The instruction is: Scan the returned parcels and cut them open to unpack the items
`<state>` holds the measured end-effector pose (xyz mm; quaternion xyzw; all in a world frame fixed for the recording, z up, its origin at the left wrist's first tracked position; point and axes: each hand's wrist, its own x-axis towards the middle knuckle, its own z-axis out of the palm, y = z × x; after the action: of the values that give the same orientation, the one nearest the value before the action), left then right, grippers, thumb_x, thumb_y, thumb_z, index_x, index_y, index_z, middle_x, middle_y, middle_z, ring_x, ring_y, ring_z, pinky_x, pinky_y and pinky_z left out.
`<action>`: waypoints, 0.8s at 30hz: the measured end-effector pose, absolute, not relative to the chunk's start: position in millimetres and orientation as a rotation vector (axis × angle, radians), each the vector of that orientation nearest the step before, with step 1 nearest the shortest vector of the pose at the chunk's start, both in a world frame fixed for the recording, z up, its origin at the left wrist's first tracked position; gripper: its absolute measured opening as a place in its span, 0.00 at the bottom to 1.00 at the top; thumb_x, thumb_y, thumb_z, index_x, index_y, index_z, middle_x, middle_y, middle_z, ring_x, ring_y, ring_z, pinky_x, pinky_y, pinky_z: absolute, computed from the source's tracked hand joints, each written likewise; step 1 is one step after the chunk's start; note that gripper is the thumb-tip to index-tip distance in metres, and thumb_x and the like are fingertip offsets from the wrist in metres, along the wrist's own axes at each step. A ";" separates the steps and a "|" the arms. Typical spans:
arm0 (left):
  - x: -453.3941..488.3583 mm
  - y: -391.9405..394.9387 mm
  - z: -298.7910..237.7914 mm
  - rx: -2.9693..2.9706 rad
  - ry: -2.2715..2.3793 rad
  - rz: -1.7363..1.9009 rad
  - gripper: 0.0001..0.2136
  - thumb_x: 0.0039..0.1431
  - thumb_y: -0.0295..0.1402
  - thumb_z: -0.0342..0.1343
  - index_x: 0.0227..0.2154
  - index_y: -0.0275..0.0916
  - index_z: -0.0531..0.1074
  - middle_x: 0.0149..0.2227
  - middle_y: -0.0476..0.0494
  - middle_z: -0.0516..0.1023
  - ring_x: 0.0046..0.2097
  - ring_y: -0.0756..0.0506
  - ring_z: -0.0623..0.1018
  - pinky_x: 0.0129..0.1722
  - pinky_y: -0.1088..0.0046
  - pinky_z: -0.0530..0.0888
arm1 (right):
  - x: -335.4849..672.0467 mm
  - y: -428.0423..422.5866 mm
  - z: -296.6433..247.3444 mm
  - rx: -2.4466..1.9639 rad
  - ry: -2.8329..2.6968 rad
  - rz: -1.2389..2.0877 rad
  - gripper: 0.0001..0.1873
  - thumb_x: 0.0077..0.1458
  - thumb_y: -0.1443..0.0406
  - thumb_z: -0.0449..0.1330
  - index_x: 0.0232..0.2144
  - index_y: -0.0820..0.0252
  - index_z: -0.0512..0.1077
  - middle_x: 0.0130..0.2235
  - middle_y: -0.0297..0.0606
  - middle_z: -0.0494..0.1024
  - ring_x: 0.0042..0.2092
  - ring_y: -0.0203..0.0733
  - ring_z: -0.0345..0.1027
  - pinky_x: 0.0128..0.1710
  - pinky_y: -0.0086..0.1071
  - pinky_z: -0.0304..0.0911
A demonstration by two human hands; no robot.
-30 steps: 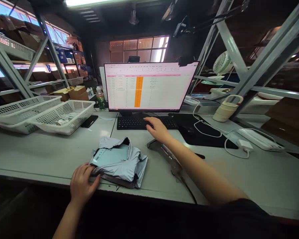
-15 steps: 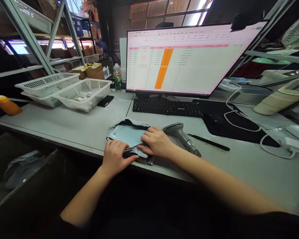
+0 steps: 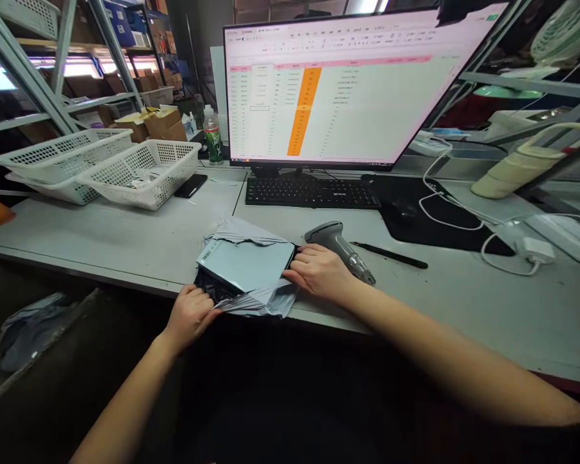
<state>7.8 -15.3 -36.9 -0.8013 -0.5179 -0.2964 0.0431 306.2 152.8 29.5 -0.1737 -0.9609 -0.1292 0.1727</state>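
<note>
A torn plastic mailer bag (image 3: pixel 258 299), grey-white outside and black inside, lies at the desk's front edge. Inside it, showing through the wide tear, is a flat pale-blue box (image 3: pixel 251 263) with a barcode label at its left corner. My left hand (image 3: pixel 189 316) pinches the bag's near left edge between thumb and fingers. On the other side, my right hand (image 3: pixel 316 269) is closed on the bag's right edge, beside the box's right end. A grey barcode scanner (image 3: pixel 338 248) lies just beyond my right hand.
Behind the bag are a black keyboard (image 3: pixel 312 193) and a large monitor (image 3: pixel 357 103) showing a spreadsheet. White baskets (image 3: pixel 149 174), a phone (image 3: pixel 191 186) and a bottle (image 3: pixel 212 138) stand left. A black pen-like stick (image 3: pixel 391 256), mouse pad (image 3: pixel 430 219) and white cables (image 3: pixel 457 225) lie right.
The tear has been pulled wider, and more of the pale-blue box shows. My left hand has moved left and toward me with the bag's edge; my hands are farther apart. The view has shifted.
</note>
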 end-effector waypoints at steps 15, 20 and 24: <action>4.4 39.2 -7.2 -1.804 -2.372 -1.835 0.30 0.56 0.52 0.57 0.56 0.38 0.65 0.54 0.35 0.64 0.51 0.40 0.71 0.51 0.60 0.72 | 271.3 51.5 -1.6 -0.620 -2.218 0.192 0.20 0.57 0.55 0.65 0.46 0.62 0.68 0.34 0.39 0.74 0.39 0.47 0.67 0.54 0.50 0.60; -6.7 44.9 -12.5 -1.867 -2.451 -1.943 0.30 0.56 0.54 0.57 0.54 0.38 0.67 0.55 0.34 0.66 0.54 0.38 0.71 0.57 0.56 0.67 | 263.6 47.3 -21.1 -0.491 -2.102 0.157 0.13 0.60 0.73 0.58 0.46 0.55 0.68 0.28 0.30 0.69 0.36 0.41 0.65 0.59 0.53 0.58; -3.3 38.6 -3.1 -1.975 -2.381 -2.295 0.27 0.57 0.49 0.61 0.54 0.40 0.65 0.58 0.37 0.68 0.59 0.38 0.69 0.58 0.60 0.67 | 265.3 46.4 -26.3 -0.565 -1.984 0.275 0.13 0.59 0.70 0.59 0.45 0.54 0.64 0.32 0.31 0.70 0.35 0.40 0.67 0.57 0.50 0.62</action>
<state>-3.3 38.6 -3.1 -0.4808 -0.5795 -0.5586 -0.3478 265.3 46.4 -26.3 -0.2342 -0.8223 0.1139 0.5059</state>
